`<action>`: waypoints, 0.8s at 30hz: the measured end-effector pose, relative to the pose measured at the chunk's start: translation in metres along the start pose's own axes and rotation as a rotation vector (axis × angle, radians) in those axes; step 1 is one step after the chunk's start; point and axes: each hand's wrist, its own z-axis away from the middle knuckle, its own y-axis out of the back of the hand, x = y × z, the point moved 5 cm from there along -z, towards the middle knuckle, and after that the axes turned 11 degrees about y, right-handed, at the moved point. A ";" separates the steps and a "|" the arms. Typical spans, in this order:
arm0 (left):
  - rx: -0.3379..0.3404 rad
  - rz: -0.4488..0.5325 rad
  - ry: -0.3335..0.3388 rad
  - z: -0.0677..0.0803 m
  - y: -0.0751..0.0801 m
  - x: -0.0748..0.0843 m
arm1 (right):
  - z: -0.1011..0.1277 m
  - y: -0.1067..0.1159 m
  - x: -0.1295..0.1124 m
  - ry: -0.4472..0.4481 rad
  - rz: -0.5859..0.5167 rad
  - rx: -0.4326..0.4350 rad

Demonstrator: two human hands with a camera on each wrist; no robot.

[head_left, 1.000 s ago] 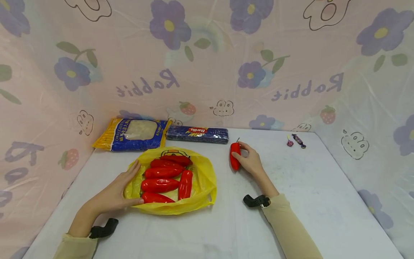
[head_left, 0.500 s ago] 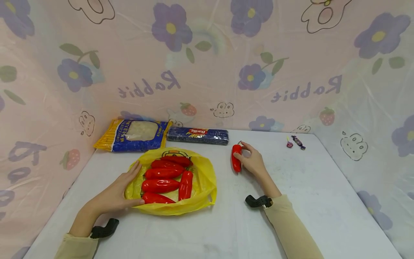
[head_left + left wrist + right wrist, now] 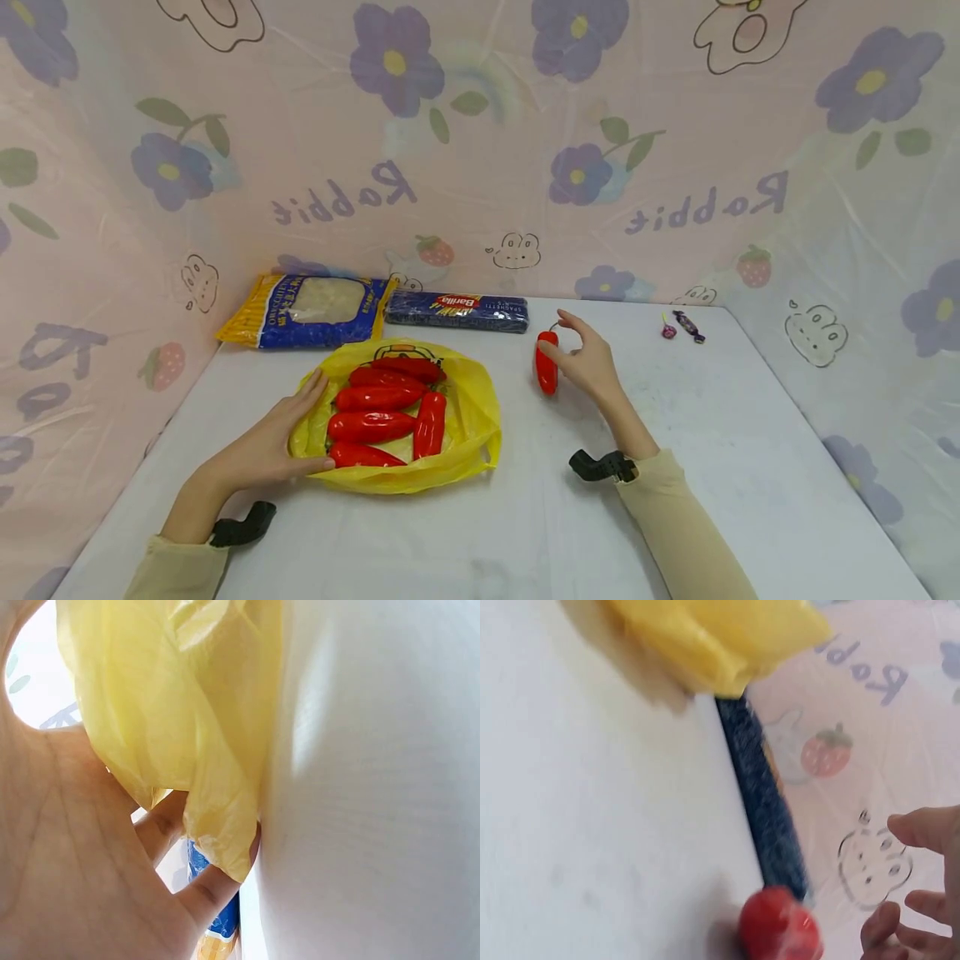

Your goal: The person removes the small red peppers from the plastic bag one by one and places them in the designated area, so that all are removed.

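Several glossy red sausages (image 3: 371, 427) lie in an open yellow plastic bag (image 3: 468, 417) on the white table. My left hand (image 3: 273, 446) rests flat on the bag's left edge, fingers straight; the left wrist view shows my palm (image 3: 67, 862) against the yellow plastic (image 3: 187, 712). One more red sausage (image 3: 546, 371) lies on the table to the right of the bag. My right hand (image 3: 585, 362) hovers beside it with fingers spread and the thumb tip at its side. In the right wrist view the fingers (image 3: 922, 829) stand apart from the sausage (image 3: 780, 930).
A blue and orange pasta bag (image 3: 311, 310) and a dark blue spaghetti pack (image 3: 457, 310) lie along the back wall. Two small wrapped candies (image 3: 681, 325) sit at the back right. Flowered plastic sheeting walls in the table (image 3: 712, 467) on three sides.
My right hand lay curled over the lone sausage; now its fingers have lifted and spread and the wrist has risen. The sausage and my left hand have not moved.
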 end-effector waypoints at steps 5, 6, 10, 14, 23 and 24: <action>-0.006 0.002 0.007 0.000 0.000 0.000 | 0.007 0.000 -0.044 0.114 -0.015 0.012; -0.008 0.003 0.009 0.000 0.000 0.000 | 0.009 -0.001 -0.052 0.139 -0.024 0.011; -0.009 0.008 0.011 0.000 0.000 0.001 | 0.018 -0.004 -0.082 0.266 -0.049 0.003; -0.009 0.004 0.014 -0.002 0.001 0.002 | 0.027 -0.009 -0.108 0.388 -0.087 -0.008; -0.005 0.015 0.008 0.000 0.000 0.000 | 0.045 -0.031 -0.145 0.458 -0.134 -0.095; -0.001 0.015 0.003 0.000 -0.001 0.000 | 0.046 -0.033 -0.148 0.458 -0.145 -0.108</action>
